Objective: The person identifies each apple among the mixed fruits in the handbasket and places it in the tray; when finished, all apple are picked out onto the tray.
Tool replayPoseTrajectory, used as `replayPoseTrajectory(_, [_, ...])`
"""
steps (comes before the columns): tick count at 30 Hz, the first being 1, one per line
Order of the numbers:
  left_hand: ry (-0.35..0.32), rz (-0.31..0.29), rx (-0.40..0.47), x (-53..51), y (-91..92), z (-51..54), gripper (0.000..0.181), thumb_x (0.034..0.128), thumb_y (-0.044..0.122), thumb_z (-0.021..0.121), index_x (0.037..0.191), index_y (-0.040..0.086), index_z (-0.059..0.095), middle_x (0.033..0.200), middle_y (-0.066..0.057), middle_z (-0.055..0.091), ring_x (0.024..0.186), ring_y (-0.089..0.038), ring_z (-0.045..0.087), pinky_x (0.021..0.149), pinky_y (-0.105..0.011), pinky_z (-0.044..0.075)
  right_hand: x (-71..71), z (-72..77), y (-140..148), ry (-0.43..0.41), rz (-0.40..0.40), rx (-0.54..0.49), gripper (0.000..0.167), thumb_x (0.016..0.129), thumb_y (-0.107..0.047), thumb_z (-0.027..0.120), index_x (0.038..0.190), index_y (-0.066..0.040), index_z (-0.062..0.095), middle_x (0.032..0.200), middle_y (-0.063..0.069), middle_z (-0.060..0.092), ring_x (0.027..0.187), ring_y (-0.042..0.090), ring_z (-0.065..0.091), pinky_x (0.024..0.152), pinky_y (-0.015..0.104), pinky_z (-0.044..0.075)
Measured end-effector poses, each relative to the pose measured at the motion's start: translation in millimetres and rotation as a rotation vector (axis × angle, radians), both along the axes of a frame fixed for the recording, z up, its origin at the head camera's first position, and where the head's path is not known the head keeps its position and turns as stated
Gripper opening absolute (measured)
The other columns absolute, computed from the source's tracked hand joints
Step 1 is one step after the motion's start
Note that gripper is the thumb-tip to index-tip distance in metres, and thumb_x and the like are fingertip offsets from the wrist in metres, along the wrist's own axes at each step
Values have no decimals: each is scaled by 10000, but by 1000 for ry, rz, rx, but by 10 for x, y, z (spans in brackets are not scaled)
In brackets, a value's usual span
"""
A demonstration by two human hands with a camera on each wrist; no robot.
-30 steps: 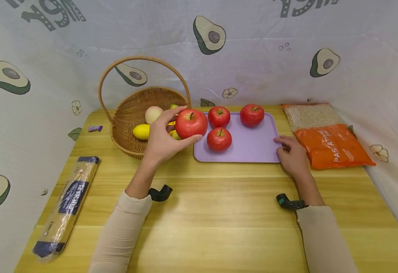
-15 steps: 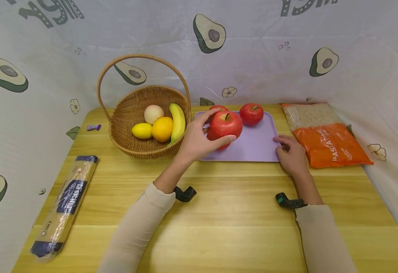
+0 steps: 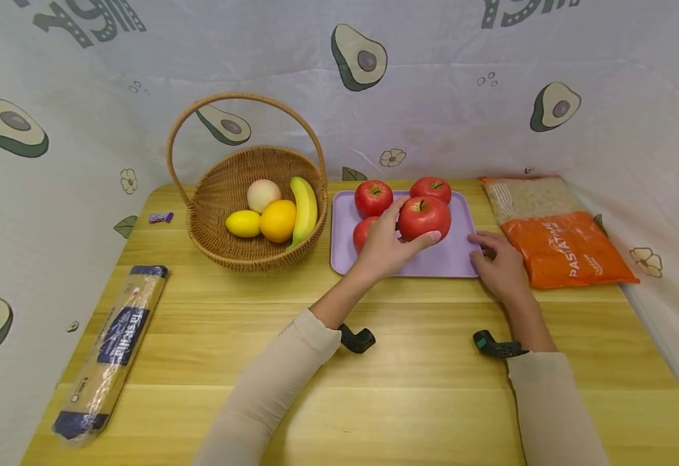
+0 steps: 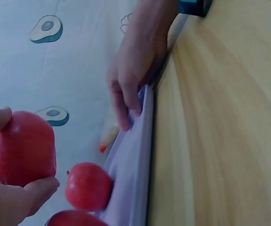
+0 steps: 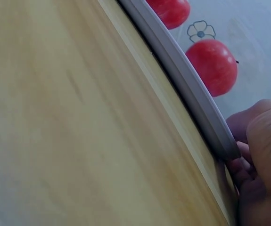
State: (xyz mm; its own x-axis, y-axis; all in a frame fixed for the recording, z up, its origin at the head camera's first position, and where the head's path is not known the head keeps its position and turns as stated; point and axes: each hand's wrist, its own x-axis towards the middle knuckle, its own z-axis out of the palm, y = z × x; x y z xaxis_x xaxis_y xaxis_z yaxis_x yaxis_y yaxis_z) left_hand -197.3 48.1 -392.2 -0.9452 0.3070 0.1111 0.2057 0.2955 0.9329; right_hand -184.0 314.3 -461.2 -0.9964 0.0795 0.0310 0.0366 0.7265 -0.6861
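Observation:
My left hand (image 3: 384,248) holds a red apple (image 3: 425,219) between thumb and fingers above the purple tray (image 3: 445,265). The left wrist view shows the same apple (image 4: 23,148) raised clear of the tray. Three more red apples lie on the tray: one at back left (image 3: 373,197), one at back right (image 3: 432,188), and one at front left (image 3: 362,233), partly hidden by my left hand. At the tray's right edge, my right hand (image 3: 499,265) pinches the rim, with curled fingers reaching below it in the right wrist view.
A wicker basket (image 3: 222,249) with a tall handle holds a banana, an orange, a lemon and a pale round fruit. Right of the tray lies an orange PASTATIME bag (image 3: 566,249). A long spaghetti pack (image 3: 114,349) and a small purple wrapped sweet (image 3: 161,217) are at left.
My left hand has carried the apple rightward from in front of the basket to above the tray's right half. The fruit in the basket is uncovered. My right hand stays at the tray's edge.

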Motion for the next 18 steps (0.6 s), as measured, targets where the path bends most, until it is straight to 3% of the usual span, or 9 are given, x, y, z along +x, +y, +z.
replayPoseTrajectory(3, [-10, -22, -42, 2, 111, -54, 866, 919, 431, 764, 1598, 124, 323, 1535, -46, 490, 1366, -186, 509, 1147, -401, 464, -6, 10, 24, -7, 36, -5, 454, 1038, -207, 550, 1463, -45, 567, 1549, 223, 458, 1283, 435, 510, 1104, 642, 422])
replayPoseTrajectory(8, [-48, -31, -87, -12, 292, -205, 865, 939, 423, 740, 1620, 168, 271, 1541, -48, 457, 1382, -187, 496, 1166, -416, 447, -16, 2, 64, -11, 76, 8, 481, 1032, -219, 589, 1471, -25, 550, 1551, 229, 455, 1272, 437, 529, 1085, 638, 435])
replayPoseTrajectory(13, [-88, 11, -107, -35, 432, -346, 875, 957, 404, 722, 1634, 167, 220, 1587, -62, 386, 1428, -213, 454, 1181, -427, 430, -12, 27, 69, -34, 93, 9, 506, 1032, -238, 604, 1480, -15, 534, 1579, 234, 418, 1313, 458, 496, 1097, 638, 424])
replayPoseTrajectory(18, [-84, 59, -137, -60, 509, -459, 847, 954, 344, 739, 1613, 136, 249, 1567, -81, 386, 1409, -214, 457, 1177, -389, 435, -10, 25, 79, -35, 115, 5, 531, 1020, -255, 639, 1466, 11, 535, 1586, 250, 392, 1299, 461, 473, 1105, 642, 401])
